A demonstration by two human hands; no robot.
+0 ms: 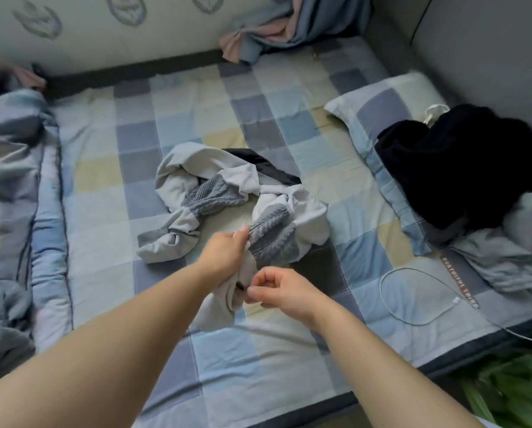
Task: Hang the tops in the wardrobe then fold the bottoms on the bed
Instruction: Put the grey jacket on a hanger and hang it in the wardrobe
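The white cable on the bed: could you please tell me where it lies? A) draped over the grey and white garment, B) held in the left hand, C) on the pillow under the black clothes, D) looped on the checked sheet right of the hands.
D: the white cable lies looped on the checked sheet, right of the right hand, touching neither hand.

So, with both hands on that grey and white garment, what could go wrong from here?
1. The grey and white garment is bunched with a dark piece tucked in; lifting may drag that along.
2. The left hand and right hand both grip near one edge, so the rest may stay twisted and hard to hang.
3. The white cable lies close by and could snag on trailing fabric.
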